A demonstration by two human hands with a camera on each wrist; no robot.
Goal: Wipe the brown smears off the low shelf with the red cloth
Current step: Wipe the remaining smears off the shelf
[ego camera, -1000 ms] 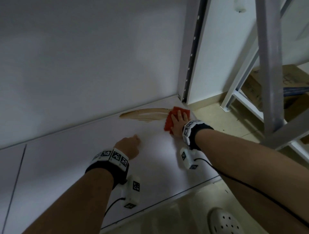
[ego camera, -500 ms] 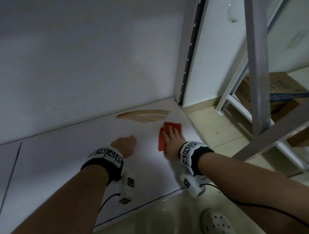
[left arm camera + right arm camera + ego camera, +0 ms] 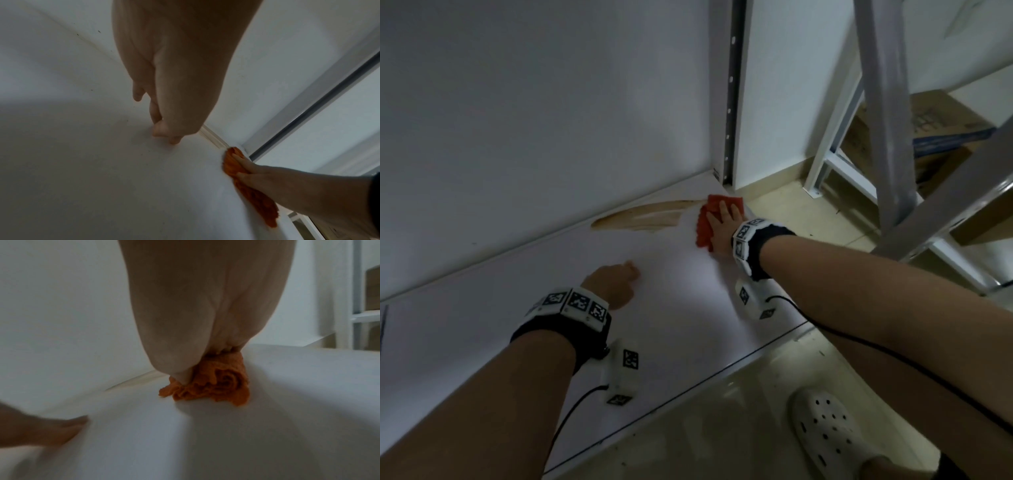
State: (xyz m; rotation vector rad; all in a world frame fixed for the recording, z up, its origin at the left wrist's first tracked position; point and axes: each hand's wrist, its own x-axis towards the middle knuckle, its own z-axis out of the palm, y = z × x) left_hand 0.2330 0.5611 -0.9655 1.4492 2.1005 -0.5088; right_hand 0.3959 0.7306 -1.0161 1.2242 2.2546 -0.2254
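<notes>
A long brown smear point(image 3: 643, 219) lies along the back of the white low shelf point(image 3: 688, 308), near the wall. The red cloth point(image 3: 702, 233) is bunched at the smear's right end, in the shelf's far right corner. My right hand point(image 3: 722, 228) presses flat on the cloth with straight fingers. From the right wrist, the cloth point(image 3: 216, 386) shows crumpled under the palm point(image 3: 205, 321). My left hand point(image 3: 613, 281) rests on the bare shelf in front of the smear, fingers curled and holding nothing. The left wrist view shows its fingertips point(image 3: 164, 133) touching the shelf, with the cloth point(image 3: 252, 194) off to the right.
A perforated metal upright point(image 3: 729, 85) stands at the shelf's back right corner. To the right are grey ladder rails point(image 3: 887, 137), a white frame and a cardboard box point(image 3: 928, 130). A white clog point(image 3: 825, 431) is on the floor by the shelf's front edge.
My right hand slid the cloth toward the front, then pushed it back into the far right corner, against the smear's right end. The left hand has stayed in place.
</notes>
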